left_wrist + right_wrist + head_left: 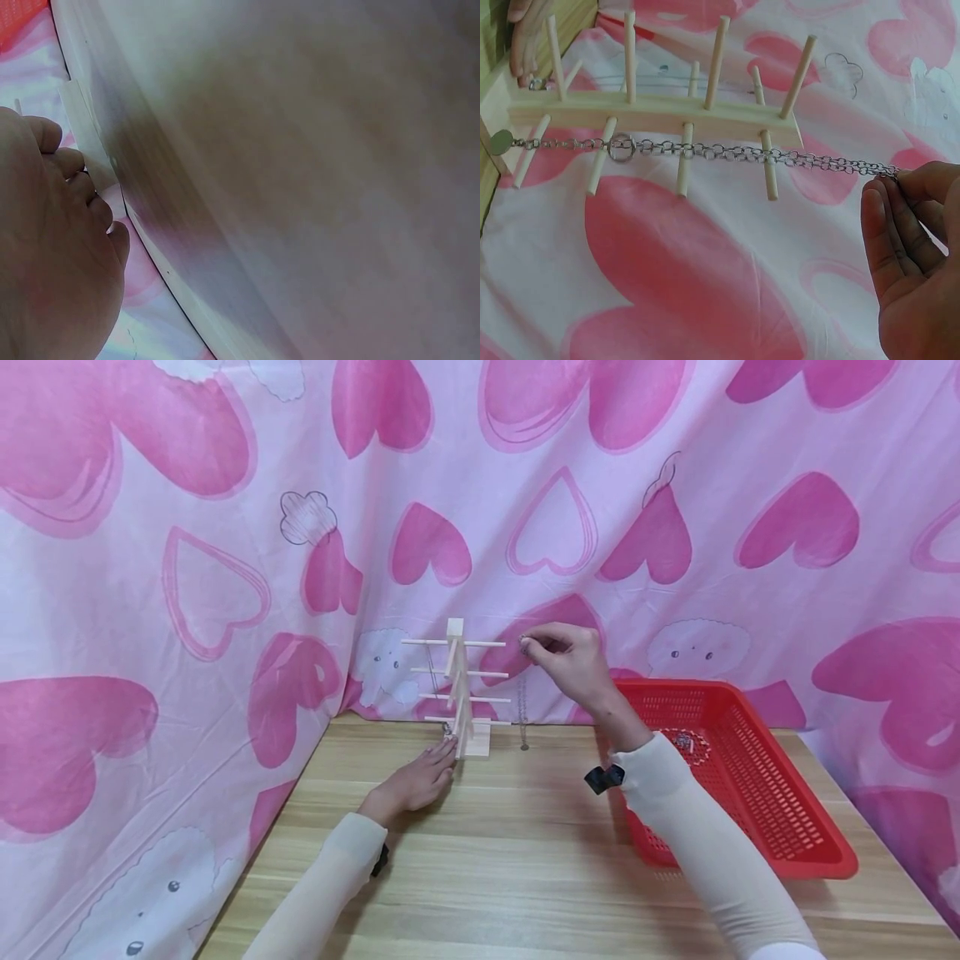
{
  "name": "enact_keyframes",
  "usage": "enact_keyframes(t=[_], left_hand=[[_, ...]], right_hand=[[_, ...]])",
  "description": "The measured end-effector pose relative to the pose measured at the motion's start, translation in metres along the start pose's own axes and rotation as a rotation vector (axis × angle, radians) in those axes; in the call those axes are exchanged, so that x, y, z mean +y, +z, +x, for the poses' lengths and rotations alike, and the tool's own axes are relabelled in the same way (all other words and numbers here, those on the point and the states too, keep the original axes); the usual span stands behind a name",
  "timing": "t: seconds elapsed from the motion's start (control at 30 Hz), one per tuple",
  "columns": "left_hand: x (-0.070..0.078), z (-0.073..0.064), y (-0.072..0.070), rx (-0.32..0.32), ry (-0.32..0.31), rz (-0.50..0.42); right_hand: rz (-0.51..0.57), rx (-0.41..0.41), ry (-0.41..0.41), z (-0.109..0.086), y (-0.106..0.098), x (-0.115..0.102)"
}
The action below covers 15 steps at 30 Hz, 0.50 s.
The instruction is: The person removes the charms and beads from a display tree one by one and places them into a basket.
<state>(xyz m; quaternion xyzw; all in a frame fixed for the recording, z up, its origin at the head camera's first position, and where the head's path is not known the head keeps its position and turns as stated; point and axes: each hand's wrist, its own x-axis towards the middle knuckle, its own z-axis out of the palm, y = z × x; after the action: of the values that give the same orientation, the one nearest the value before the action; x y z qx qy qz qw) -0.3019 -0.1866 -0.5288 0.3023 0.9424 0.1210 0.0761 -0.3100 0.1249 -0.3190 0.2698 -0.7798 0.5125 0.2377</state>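
A silver chain necklace (727, 152) hangs from the thumb and fingertips of my right hand (572, 662), which pinches its upper end. A ring and a flat round pendant (501, 142) show towards its lower end. The necklace is just right of a wooden peg rack (459, 693), in front of its pegs in the right wrist view. My left hand (420, 779) lies low at the rack's base (480, 742), fingers extended towards it. Another thin chain (432, 670) hangs on the rack's left side, its lower end by my left fingertips.
A red plastic basket (806, 827) stands to the right on the wooden table (517, 860), under my right forearm. Inside it lies a small heap of beaded jewellery (686, 743). A pink heart-patterned cloth (555, 527) hangs behind and at the left.
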Motion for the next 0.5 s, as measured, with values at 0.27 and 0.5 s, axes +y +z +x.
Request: enact_keyframes(t=[0.27, 0.5], left_hand=[[0.001, 0.000, -0.001, 0.002, 0.000, -0.011], [0.000, 0.000, 0.000, -0.003, -0.010, -0.013]], right_hand=[[-0.017, 0.026, 0.029, 0.001, -0.015, 0.002], [-0.005, 0.047, 0.044, 0.003, -0.026, 0.001]])
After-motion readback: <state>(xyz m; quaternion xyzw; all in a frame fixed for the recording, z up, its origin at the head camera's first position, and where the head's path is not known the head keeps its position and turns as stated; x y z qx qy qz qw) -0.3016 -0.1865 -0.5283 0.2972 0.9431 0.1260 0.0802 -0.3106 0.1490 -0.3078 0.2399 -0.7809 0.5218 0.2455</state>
